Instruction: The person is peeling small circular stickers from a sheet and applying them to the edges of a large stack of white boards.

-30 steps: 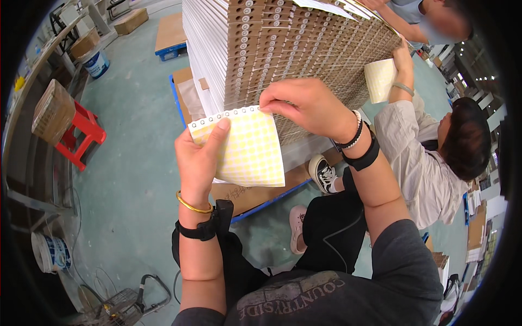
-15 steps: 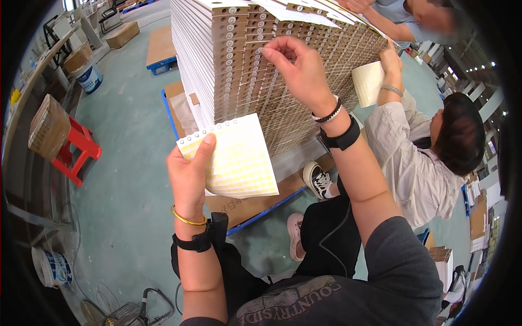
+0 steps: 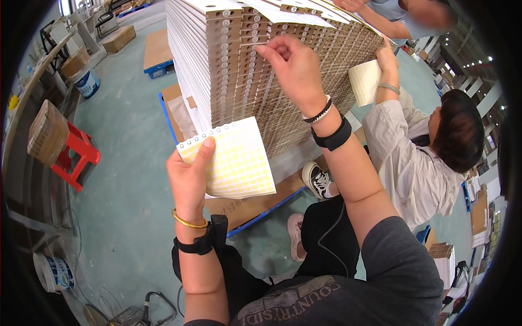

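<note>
My left hand [image 3: 187, 176] grips a sticker sheet [image 3: 236, 163] with a pale yellow checked pattern, thumb on top. Small round stickers line its upper edge. My right hand [image 3: 296, 73] is raised in a pinch, thumb and forefinger together at the brown edges of a tall stack of white panels [image 3: 224, 81]. Anything between those fingertips is too small to make out. Columns of holes and round pale stickers run down the panel edges. The sheet is held low in front of the stack's near corner.
On the right a crouching co-worker in a beige jacket [image 3: 413, 157] holds a similar sheet [image 3: 364, 82]. Another person's arm [image 3: 383, 22] reaches over the stack's far end. A blue pallet [image 3: 266, 213] lies beneath. A red stool [image 3: 81, 155] bears a carton [image 3: 49, 133] at left.
My right hand has shifted slightly left and down along the panel edges, still pinched. The sheet in my left hand stays nearly in place; the whole view has shifted a little.
</note>
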The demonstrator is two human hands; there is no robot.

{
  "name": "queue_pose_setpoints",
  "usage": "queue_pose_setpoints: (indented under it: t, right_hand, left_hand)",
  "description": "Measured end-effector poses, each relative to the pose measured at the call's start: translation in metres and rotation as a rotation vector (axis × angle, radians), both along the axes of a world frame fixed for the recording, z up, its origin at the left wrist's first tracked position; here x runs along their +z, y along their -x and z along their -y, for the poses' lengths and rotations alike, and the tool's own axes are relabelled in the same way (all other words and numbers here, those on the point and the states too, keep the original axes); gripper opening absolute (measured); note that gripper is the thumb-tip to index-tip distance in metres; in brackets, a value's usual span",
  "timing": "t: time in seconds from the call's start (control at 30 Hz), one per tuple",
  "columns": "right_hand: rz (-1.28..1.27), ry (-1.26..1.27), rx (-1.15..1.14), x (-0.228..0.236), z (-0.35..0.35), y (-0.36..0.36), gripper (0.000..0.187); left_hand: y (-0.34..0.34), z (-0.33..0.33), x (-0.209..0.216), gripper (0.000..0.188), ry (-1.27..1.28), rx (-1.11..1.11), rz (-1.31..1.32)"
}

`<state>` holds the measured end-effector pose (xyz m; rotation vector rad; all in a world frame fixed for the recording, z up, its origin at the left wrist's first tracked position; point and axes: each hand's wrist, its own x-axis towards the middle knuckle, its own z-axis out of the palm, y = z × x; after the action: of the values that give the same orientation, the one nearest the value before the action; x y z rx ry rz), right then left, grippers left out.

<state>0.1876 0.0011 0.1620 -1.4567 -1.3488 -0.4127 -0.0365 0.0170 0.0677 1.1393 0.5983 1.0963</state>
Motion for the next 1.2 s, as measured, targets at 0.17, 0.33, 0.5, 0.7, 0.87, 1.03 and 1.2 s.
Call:
queue_pose_setpoints:
  t: [0.17, 0.33, 0.5, 0.7, 0.87, 1.03, 1.2]
  right_hand:
    - [-0.171, 0.335, -0.105, 0.008, 0.006, -0.009, 0.040]
    - [-0.405, 0.463, 0.054, 0.017, 0.006, -0.018, 0.044]
    - [-0.560, 0.474, 0.245, 0.011, 0.012, -0.020, 0.037]
    - [-0.285, 0.675, 0.664, -0.011, 0.051, 0.009, 0.019]
    - [-0.158, 0.601, 0.618, -0.017, 0.064, 0.025, 0.016]
    - [0.110, 0.480, 0.496, -0.016, 0.072, 0.028, 0.009]
    - [0.246, 0.406, 0.479, -0.020, 0.079, 0.029, 0.010]
  left_hand:
    - [-0.001, 0.001, 0.000, 0.028, -0.034, 0.023, -0.081]
    - [-0.002, 0.004, 0.000, 0.030, -0.058, -0.003, -0.109]
    - [-0.002, 0.008, -0.003, 0.029, -0.076, -0.017, -0.125]
    - [0.003, 0.004, 0.002, 0.027, -0.109, 0.012, -0.146]
    - [0.000, 0.006, 0.008, 0.024, -0.189, -0.010, -0.133]
    - [-0.003, 0.009, 0.007, 0.023, -0.189, -0.008, -0.135]
    - [-0.001, 0.014, 0.007, 0.022, -0.096, -0.080, -0.090]
